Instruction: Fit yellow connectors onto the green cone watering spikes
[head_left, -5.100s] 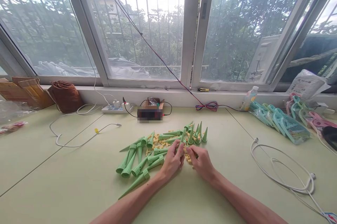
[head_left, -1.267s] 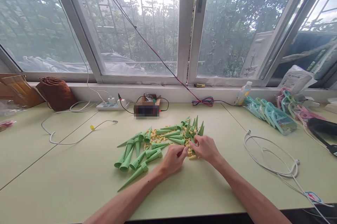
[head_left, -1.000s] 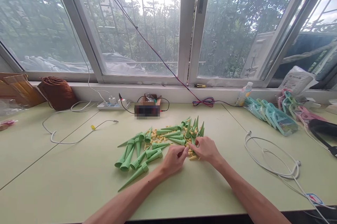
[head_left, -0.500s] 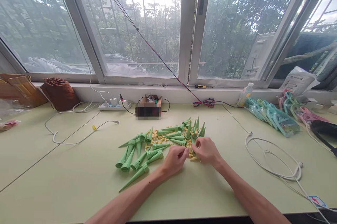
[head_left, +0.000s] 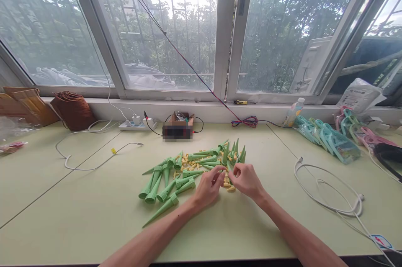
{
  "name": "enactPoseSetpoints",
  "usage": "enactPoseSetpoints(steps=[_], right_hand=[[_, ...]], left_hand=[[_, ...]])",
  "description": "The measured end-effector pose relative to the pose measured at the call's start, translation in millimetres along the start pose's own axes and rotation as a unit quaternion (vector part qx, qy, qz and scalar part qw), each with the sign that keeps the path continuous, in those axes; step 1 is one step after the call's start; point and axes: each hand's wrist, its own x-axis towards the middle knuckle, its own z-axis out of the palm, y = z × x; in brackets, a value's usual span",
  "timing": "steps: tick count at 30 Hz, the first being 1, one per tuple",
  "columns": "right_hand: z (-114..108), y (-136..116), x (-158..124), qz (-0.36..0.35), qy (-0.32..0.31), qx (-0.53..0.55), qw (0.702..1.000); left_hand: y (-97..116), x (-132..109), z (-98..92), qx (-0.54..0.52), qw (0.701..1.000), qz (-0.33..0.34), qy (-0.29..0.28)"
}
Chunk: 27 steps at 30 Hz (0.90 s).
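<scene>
Over the right end of a pile of hollow green plastic watering spikes [head_left: 153, 193] and small yellow plastic valves [head_left: 231, 188], both my hands meet, fingertips close together. My right hand [head_left: 248, 180] is closed in a pinch, and part of a green spike [head_left: 229, 167] shows at its fingers. My left hand [head_left: 209, 186] has thumb and index finger bent towards each other beside it; whatever lies between them is hidden. Several spikes [head_left: 235, 150] stand point up just behind the right hand. Other spikes lie on their sides left of my left hand.
Behind the pile are a small box [head_left: 187, 121] with a blurred-out device and a power strip [head_left: 137, 125]. White cables [head_left: 326, 204] lie coiled at right, another cable [head_left: 91, 169] at left. Teal plastic clips [head_left: 333, 141] and a bottle [head_left: 294, 112] stand back right.
My left hand's index finger has lifted and stretched towards the right hand, opening a small gap above the thumb. My right hand stays nearly in place. The view has shifted slightly.
</scene>
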Motion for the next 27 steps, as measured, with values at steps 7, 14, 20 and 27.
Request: enactPoseSetpoints(steps=[7,14,20,27], right_hand=[[-0.3,-3.0,-1.9,-0.008,0.018,0.011,1.0],[-0.9,-5.4,-4.0,-0.031,0.024,0.044,0.998],[-0.6,-7.6,-5.5,-0.045,0.025,0.067,0.996],[-1.3,-7.4,-6.4,-0.041,-0.015,0.077,0.996]], left_hand=[[3.4,1.2,-1.2,-0.011,1.0,-0.023,0.0],[3.1,1.1,-1.0,-0.042,0.998,-0.042,0.013],[6.3,2.3,-0.7,-0.06,0.997,-0.046,0.02],[7.9,0.6,-0.8,-0.048,0.999,-0.008,0.025]])
